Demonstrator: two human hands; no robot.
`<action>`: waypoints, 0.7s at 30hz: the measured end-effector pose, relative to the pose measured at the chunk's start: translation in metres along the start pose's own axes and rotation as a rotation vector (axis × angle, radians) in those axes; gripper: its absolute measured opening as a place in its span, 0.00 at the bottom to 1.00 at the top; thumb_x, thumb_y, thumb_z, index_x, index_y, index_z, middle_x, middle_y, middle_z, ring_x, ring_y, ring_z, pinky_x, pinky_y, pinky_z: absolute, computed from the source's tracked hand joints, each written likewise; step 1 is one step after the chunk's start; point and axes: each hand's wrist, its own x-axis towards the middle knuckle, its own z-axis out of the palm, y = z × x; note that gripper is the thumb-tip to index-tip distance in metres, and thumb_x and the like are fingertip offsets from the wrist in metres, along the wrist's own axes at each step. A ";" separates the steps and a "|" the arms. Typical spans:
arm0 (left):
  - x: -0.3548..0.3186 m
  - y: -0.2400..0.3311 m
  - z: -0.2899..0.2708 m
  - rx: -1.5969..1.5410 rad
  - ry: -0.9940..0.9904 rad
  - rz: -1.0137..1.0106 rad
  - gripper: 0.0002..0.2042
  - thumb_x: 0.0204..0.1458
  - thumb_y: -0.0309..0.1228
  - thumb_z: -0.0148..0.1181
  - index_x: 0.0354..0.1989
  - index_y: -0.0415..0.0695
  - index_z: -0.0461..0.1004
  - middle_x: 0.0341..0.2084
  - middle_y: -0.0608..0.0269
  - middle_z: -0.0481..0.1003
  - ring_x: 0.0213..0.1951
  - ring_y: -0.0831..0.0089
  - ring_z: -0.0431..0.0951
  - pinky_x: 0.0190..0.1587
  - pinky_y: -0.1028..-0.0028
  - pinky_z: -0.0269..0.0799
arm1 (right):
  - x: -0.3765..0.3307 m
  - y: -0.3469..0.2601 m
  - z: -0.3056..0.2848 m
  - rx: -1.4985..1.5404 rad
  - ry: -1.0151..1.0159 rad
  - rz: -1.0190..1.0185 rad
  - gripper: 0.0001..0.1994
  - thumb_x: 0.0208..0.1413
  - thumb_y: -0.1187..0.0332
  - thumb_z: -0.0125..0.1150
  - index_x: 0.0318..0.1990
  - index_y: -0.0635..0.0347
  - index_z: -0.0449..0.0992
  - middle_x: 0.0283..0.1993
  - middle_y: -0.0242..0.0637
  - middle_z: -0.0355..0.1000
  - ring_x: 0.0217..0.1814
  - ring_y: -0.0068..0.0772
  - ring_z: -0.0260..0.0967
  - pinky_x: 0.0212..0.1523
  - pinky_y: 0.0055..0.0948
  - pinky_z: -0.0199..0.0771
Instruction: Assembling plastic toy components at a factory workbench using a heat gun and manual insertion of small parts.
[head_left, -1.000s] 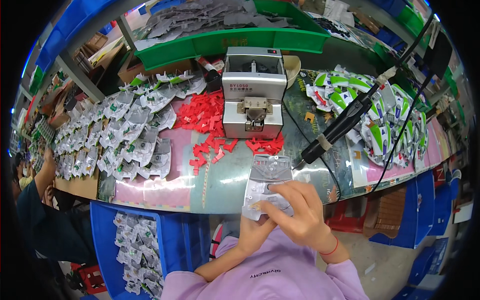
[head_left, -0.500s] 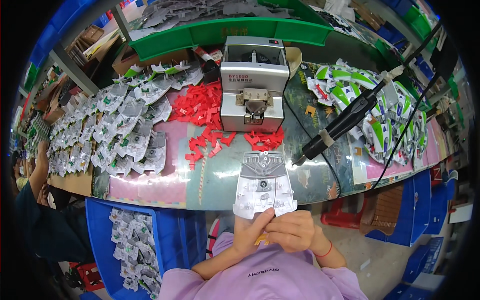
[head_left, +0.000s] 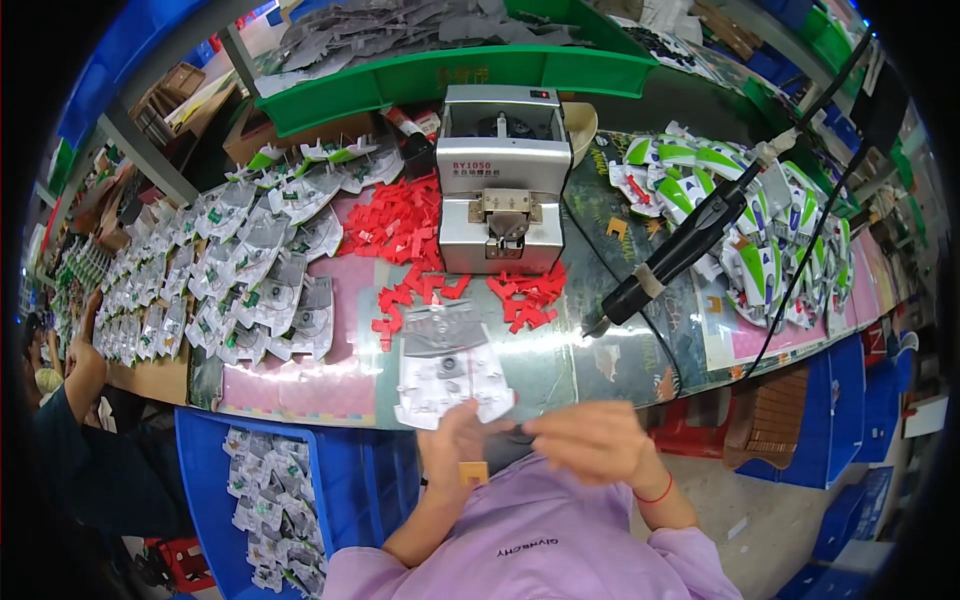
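The white shell point(head_left: 452, 375), presumably light and stiff, was edge-gripped by the left hand point(head_left: 452, 448); grip of the right hand point(head_left: 592, 440) was unclear.

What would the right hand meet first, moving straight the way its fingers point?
Probably the left hand, just leftward of the right hand, though blur leaves the depth unclear.
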 end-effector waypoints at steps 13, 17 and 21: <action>0.006 0.010 0.001 -0.003 0.031 0.069 0.21 0.46 0.22 0.46 0.52 0.35 0.58 0.39 0.49 0.71 0.38 0.52 0.75 0.30 0.67 0.79 | 0.031 0.060 0.004 -0.301 0.065 0.486 0.19 0.45 0.79 0.55 0.48 0.62 0.68 0.46 0.45 0.66 0.40 0.43 0.68 0.38 0.29 0.70; 0.006 0.010 0.001 0.005 0.024 0.059 0.22 0.46 0.22 0.46 0.52 0.35 0.57 0.39 0.49 0.71 0.37 0.52 0.75 0.29 0.66 0.79 | 0.022 0.075 0.014 -0.502 -0.070 0.479 0.16 0.43 0.78 0.56 0.43 0.61 0.71 0.40 0.43 0.68 0.38 0.43 0.68 0.37 0.31 0.70; 0.007 0.009 0.000 0.011 0.033 0.069 0.22 0.45 0.21 0.46 0.52 0.35 0.57 0.39 0.49 0.71 0.37 0.52 0.76 0.28 0.66 0.79 | 0.019 0.081 0.014 -0.490 -0.124 0.523 0.11 0.41 0.79 0.56 0.35 0.61 0.74 0.31 0.41 0.71 0.33 0.41 0.69 0.32 0.31 0.70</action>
